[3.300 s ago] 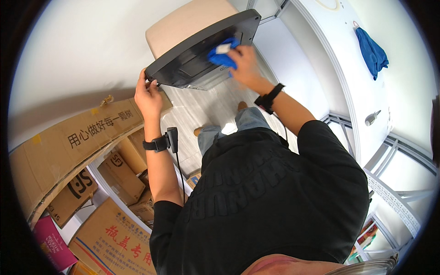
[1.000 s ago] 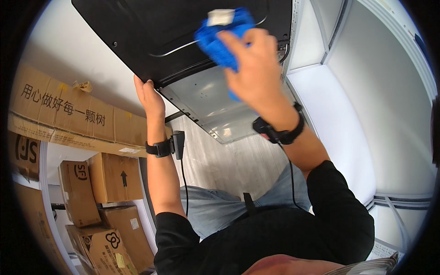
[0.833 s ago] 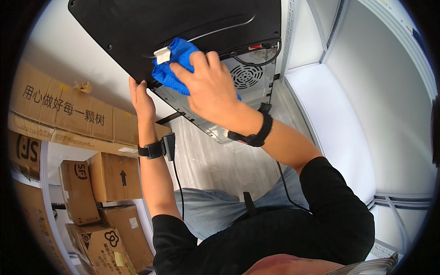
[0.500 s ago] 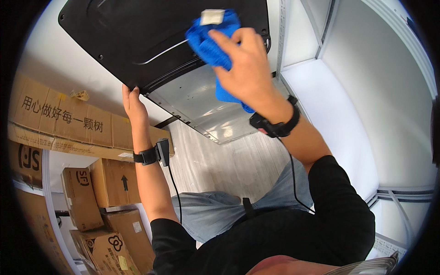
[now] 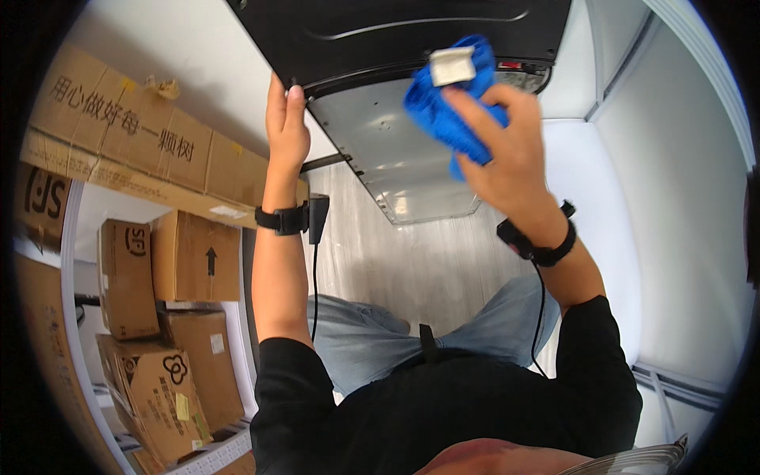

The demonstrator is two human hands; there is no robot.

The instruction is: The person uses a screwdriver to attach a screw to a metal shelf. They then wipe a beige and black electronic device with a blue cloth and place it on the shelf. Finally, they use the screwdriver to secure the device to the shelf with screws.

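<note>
A large black panel (image 5: pixel 427 36) with a curved line in its face stands at the top, joined to a silver metal plate (image 5: pixel 404 142) below it. My left hand (image 5: pixel 286 131) grips the panel's lower left corner, thumb in front and fingers along the edge. Bunched in my right hand (image 5: pixel 511 150) is a blue cloth (image 5: pixel 455 115) with a white tag. The cloth is in front of the seam between panel and plate, toward the right; whether it touches the surface I cannot tell.
Cardboard boxes stand on a white shelf (image 5: pixel 71 237) at the left, with a long carton (image 5: pixel 150 127) above them. White walls and a white ledge (image 5: pixel 594 214) lie to the right. Cables hang from both wrist straps. Pale wood-look floor (image 5: pixel 396 269) shows below.
My right hand and the cloth have moved right and down, from the black panel to in front of the seam. My left hand keeps the corner. The whole view has shifted.
</note>
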